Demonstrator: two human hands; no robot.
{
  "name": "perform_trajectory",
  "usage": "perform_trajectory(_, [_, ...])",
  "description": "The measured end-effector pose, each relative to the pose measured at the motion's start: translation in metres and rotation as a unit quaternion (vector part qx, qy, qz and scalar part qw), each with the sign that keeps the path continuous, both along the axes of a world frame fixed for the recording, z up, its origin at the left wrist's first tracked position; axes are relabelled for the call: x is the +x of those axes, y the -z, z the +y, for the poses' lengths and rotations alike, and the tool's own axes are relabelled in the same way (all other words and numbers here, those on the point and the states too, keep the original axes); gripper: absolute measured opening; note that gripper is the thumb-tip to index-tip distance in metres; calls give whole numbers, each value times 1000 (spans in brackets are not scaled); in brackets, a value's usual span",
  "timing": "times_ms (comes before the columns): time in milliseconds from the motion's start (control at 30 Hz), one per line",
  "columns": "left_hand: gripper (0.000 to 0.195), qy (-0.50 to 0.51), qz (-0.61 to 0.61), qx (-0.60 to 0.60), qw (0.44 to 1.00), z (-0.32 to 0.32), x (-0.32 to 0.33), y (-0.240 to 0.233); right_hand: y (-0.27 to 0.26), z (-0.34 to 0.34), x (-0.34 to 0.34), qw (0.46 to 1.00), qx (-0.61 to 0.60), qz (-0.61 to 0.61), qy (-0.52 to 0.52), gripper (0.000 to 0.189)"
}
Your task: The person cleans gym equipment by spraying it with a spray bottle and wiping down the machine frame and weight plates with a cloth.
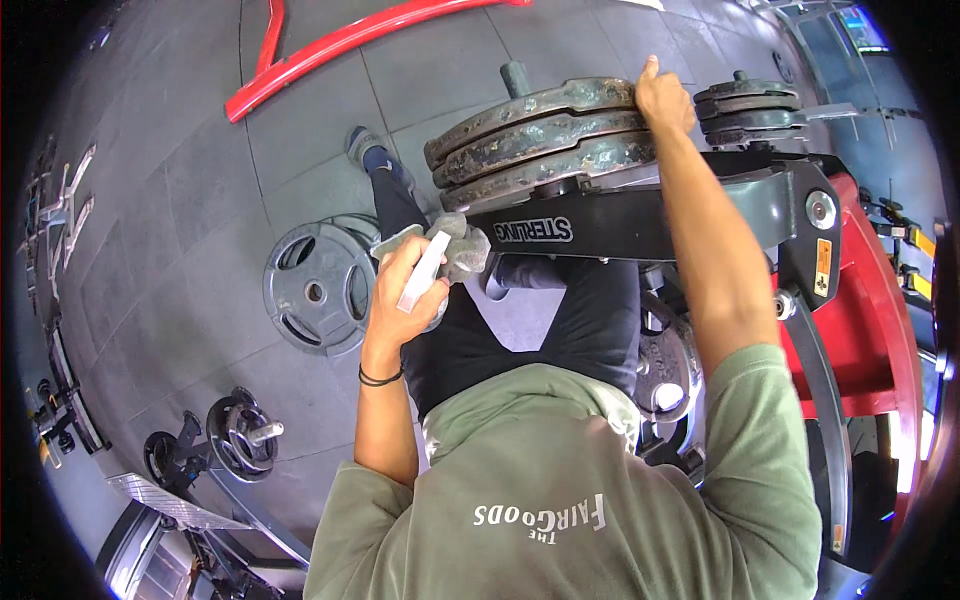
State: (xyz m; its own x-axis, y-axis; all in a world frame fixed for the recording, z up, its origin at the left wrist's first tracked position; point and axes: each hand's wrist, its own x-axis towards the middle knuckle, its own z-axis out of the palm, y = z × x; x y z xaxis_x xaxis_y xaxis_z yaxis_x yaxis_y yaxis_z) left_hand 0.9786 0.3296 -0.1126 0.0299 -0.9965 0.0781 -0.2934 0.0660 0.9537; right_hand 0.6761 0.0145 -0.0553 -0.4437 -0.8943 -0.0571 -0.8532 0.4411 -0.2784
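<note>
My left hand [409, 289] holds a white plastic strip or handle [425, 271] together with a crumpled grey cloth [463, 244], beside the end of a black machine arm [600, 225]. Several worn iron weight plates [540, 142] are stacked on a peg that stands up from this arm. Against the right edge of the stack rests my right hand [665, 97], its thumb pointing away from me; whether its curled fingers grip the rim is not clear.
More plates [750, 112] sit on a second peg at the right, near the machine's red frame [855, 322]. Grey plates [319, 289] are at my left leg. A red tube [322, 56] crosses the floor ahead. Another plate-loaded machine [244, 439] stands at the lower left.
</note>
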Motion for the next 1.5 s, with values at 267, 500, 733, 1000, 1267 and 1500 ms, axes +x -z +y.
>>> perform_trajectory(267, [26, -18, -9, 20, 1000, 18, -6, 1, -20, 72, 111, 997, 13, 28, -65, 107])
perform_trajectory(500, [25, -28, 55, 87, 994, 34, -8, 18, -20, 69, 107, 995, 29, 42, -83, 108])
perform_trajectory(733, [24, -34, 24, 64, 997, 25, 10, 21, -17, 47, 74, 996, 32, -26, -85, 104])
perform_trajectory(1000, [25, -21, 21, -41, 999, 16, 14, -37, -10, 48, 36, 988, -124, 0, -92, 79])
perform_trajectory(1267, [34, 123, -34, -158, 979, 0, 0, -125, -53, 239, 90, 718, 113, -468, -503, 70])
perform_trajectory(1500, [41, -25, -52, -198, 978, 14, -13, -121, -113, 169, 0, 860, -98, -393, -310, 27])
